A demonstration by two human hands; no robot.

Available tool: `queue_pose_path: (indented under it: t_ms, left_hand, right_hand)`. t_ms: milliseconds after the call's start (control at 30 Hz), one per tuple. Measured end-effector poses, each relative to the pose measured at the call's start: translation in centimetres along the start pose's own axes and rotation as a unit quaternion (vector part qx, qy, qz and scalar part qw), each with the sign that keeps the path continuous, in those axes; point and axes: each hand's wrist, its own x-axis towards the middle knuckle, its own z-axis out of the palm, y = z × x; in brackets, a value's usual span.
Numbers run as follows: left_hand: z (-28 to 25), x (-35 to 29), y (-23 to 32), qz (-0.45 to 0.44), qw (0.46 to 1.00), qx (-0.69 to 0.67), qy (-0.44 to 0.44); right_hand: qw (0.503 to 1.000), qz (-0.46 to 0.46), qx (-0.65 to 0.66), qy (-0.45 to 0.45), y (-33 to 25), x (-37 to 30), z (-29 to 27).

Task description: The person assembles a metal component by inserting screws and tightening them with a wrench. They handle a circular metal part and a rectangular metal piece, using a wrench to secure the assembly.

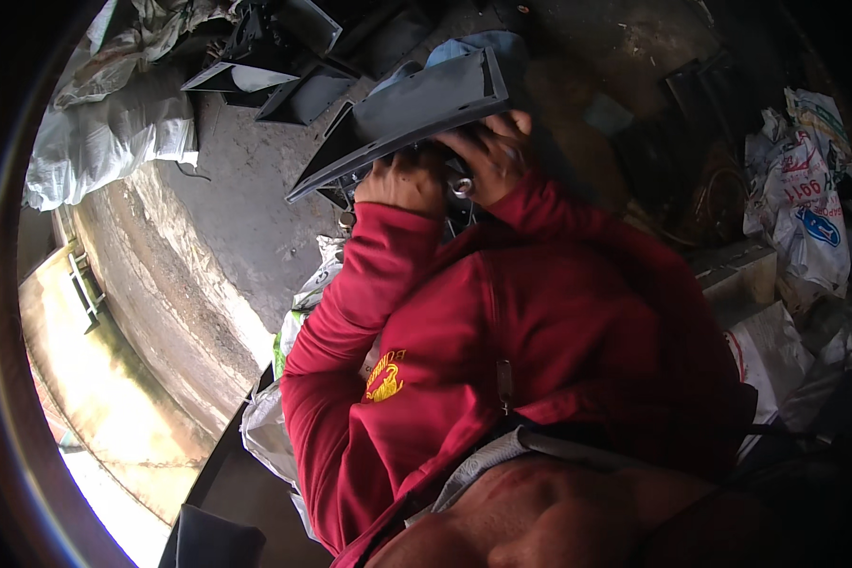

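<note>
Concrete floor (232, 204) stretches beyond the red jacket (573, 322). Just past the jacket, a dark frame (421, 104) sits tilted; it might slip if its hidden support shifts. The right hand (495, 156) bends fingers at its edge, the left hand (402, 182) curls alongside; whether either grips, I cannot tell.

Bright light glares from the lower left, the right lies dim, and edges bend.

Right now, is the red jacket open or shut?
Mostly shut: the red jacket meets in front, its zip pull sitting near the grey collar.
</note>
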Motion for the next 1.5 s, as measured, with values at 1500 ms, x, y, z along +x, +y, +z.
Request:
queue_pose_path:
  t_ms: [1500]
  left_hand:
    - [-0.3,1.3,1.0,-0.005,1.0,-0.002,-0.018]
  right_hand:
    - [0.999,-0.013,0.041,0.002,0.9,0.5,-0.1]
